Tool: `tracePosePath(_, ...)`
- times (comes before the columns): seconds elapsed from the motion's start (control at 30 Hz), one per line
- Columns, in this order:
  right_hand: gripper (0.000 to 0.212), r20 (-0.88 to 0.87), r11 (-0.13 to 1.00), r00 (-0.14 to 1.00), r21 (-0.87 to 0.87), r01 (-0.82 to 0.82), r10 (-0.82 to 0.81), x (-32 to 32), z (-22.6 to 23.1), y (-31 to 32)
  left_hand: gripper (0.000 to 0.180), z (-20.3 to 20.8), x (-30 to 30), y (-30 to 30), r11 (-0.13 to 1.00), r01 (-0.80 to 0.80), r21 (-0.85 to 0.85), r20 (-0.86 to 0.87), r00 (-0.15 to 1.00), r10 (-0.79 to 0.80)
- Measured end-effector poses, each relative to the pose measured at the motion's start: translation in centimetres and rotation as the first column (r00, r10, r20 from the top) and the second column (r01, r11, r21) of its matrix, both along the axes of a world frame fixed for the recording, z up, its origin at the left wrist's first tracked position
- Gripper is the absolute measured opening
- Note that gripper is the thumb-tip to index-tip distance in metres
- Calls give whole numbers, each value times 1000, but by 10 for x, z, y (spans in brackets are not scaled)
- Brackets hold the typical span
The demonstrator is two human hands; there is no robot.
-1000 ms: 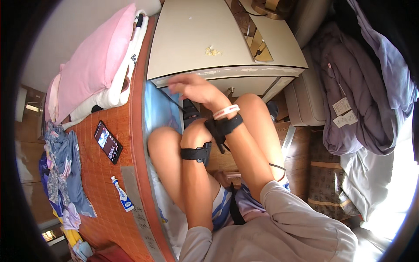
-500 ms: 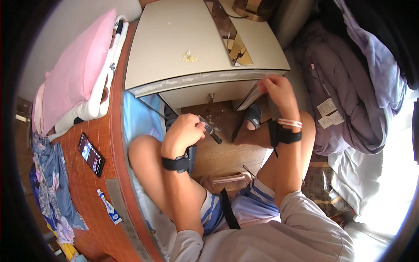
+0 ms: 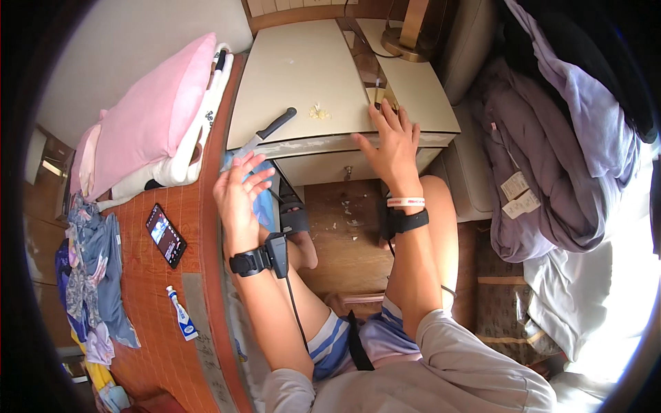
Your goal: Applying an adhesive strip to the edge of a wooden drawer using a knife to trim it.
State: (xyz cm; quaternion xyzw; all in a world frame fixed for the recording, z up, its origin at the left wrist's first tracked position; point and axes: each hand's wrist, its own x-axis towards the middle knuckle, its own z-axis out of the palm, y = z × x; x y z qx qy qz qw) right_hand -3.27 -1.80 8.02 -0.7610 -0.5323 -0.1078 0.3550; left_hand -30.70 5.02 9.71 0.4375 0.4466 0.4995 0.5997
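Observation:
A knife [image 3: 277, 124] with a black handle lies across the front left corner of a cream nightstand [image 3: 296, 76], its blade jutting past the edge. Just below the blade is my left hand [image 3: 237, 199], palm up with fingers spread and holding nothing. The blade tip is partly hidden by its fingers. My right hand [image 3: 396, 148] is stretched out at the nightstand's front edge, palm down, fingers apart and nothing in them. Whether it touches the top, I cannot tell. Pale yellow scraps [image 3: 319, 111] lie between the knife and my right hand.
A lamp base [image 3: 406, 45] stands at the back of the nightstand. On the left, a bed edge with an orange mat [image 3: 148, 275] holds a phone [image 3: 166, 235], a tube [image 3: 182, 313] and a pink pillow [image 3: 155, 96]. Purple bedding [image 3: 544, 165] is heaped at right.
The knife has gone from my left hand to the nightstand's corner, and that hand has opened and moved left. My right hand has moved left and spread its fingers. The view has shifted.

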Motion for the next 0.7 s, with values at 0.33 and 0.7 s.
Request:
tracePosePath(0.33, 46, -31, 999, 998, 2, -48, 48, 18, 8, -6, 48, -9, 12, 38, 992, -5, -123, -21, 1000, 2)
tracePosePath(0.7, 27, 130, 956, 978, 223, -192, 166, 28, -6, -29, 64, -7, 29, 6, 993, 23, -114, -121, 992, -37)
